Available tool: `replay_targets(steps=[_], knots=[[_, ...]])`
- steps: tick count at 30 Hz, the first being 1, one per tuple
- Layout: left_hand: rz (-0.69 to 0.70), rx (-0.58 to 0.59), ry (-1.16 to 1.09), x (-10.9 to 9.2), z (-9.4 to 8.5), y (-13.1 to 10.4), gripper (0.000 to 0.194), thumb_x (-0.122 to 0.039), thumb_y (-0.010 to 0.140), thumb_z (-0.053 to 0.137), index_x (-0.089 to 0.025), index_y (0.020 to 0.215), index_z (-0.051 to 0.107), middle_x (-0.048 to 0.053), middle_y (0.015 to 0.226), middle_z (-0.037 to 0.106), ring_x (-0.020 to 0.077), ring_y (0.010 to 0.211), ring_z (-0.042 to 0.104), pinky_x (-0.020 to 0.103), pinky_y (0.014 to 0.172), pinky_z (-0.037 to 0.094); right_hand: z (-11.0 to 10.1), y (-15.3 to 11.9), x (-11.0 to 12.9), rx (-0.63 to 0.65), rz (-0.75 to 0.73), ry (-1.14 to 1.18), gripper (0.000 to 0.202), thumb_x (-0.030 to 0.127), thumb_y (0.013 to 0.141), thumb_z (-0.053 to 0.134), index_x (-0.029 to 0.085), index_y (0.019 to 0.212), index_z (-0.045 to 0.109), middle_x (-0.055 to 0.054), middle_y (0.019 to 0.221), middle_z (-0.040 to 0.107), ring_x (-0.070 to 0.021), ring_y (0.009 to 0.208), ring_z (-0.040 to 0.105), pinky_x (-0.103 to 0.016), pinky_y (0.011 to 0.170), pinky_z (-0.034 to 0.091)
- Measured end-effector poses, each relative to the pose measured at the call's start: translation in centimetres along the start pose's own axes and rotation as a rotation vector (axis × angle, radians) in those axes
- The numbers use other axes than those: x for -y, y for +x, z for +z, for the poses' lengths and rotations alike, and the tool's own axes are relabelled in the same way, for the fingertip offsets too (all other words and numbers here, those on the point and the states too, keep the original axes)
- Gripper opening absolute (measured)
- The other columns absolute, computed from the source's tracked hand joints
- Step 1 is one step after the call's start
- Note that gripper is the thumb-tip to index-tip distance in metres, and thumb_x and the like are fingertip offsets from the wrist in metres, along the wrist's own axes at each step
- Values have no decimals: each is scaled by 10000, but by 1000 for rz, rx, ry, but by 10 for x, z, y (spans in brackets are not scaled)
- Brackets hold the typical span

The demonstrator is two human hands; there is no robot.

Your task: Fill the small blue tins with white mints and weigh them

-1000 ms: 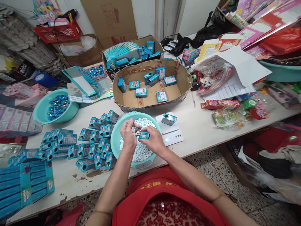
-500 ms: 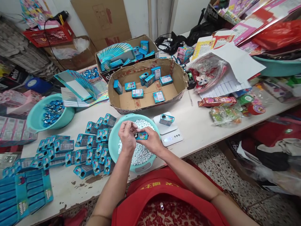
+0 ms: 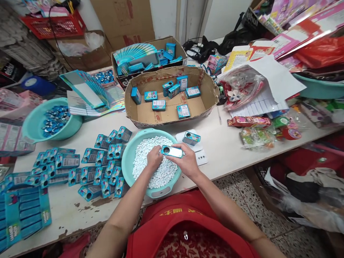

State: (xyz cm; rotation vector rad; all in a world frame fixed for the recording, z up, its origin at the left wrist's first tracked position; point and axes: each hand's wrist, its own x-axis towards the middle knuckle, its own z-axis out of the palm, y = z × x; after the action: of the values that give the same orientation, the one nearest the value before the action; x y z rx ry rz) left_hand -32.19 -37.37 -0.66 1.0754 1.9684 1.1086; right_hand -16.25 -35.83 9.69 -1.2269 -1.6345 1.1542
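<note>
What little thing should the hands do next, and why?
Perhaps the left hand should scoop up some white pellets: it is over them, while the right hand holds a blue box with its round hole showing.

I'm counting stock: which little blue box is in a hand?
The box in the right hand, over the bowl of white pellets; it alone is held.

The one camera sits on the wearer's head, looking forward and steeply down over a red apron (image 3: 153, 229) at the left hand (image 3: 154, 157) and right hand (image 3: 189, 159), fairly near at centre; its wide view runs across the white surface (image 3: 223, 152) to the wall (image 3: 167, 19) beyond.
</note>
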Motion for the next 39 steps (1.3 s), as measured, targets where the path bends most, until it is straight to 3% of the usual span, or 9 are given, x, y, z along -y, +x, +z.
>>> replay_targets(steps=[4,7,9,11,15,19,27,39], knots=[[-241,-129,-369,-1,-18,-7,303,-378,654,685,-177,545,486,-43,508,445,95,494,396,210,509,336,-1,-1,-3,12,14,-57,306,337,669,757,215,918,628,-31,909,639,-205,868,622,-339,781,490],[-459,-143,-762,-20,-37,-9,308,-409,644,691,-171,650,495,-57,528,462,64,427,386,178,413,290,7,-5,-6,57,1,-106,282,308,682,744,220,920,621,-28,911,638,-205,876,625,-337,775,491],[-470,-102,-956,-40,-50,-12,278,-357,636,693,-173,679,490,-56,537,468,55,415,401,161,388,281,16,-7,-6,97,-24,-160,269,282,695,730,228,932,616,-28,922,639,-209,895,623,-340,781,489],[-377,-67,-1057,-62,-59,-16,225,-326,653,660,-173,680,498,-37,555,492,64,441,447,167,406,329,26,-9,-5,148,-55,-231,265,247,697,724,231,939,616,-33,934,644,-217,914,619,-347,793,483],[-187,-128,-1048,-93,-63,-24,208,-336,695,618,-168,629,514,-9,592,526,114,562,563,235,536,457,42,-11,4,223,-85,-317,272,216,688,731,226,938,623,-37,918,655,-221,886,621,-344,774,473],[-87,-248,-993,-103,-59,-25,306,-359,722,646,-173,558,466,-35,519,460,110,528,546,246,546,454,47,-11,15,206,-104,-336,283,227,681,741,223,939,625,-39,919,659,-229,900,617,-347,776,457],[-96,-276,-919,-107,-56,-23,379,-457,739,660,-176,588,456,-45,506,466,86,456,492,217,470,401,46,-9,16,186,-96,-296,261,233,672,738,233,909,627,-20,891,653,-218,883,612,-330,758,446],[-59,-304,-846,-110,-49,-22,357,-443,744,669,-177,640,456,-58,514,482,79,465,513,189,454,406,45,-8,16,146,-86,-226,268,178,670,728,226,913,625,-20,892,644,-211,882,615,-325,768,464]])
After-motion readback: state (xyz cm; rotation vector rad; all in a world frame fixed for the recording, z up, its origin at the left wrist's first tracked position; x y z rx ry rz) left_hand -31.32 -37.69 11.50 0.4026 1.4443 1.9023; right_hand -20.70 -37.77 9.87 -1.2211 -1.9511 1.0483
